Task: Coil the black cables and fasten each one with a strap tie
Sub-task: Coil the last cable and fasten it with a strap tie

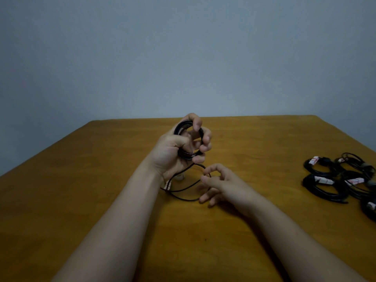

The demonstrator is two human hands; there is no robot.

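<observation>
The left grip (179, 147) clenches the coil (188, 154); its tail (183, 190) loops below on the table (101, 159), pinched by the nearer right grip (219, 184).

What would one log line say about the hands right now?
left hand: grips coil | right hand: pinches loose cable | other bundles: on table

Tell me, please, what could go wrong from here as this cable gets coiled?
1. The left hand holds the coil up off the table with curled fingers. If that grip eases, the turns could spring apart.
2. The loose tail crosses over itself on the table beside the right hand, which seems to pinch it. It may kink or knot when pulled in.
</observation>
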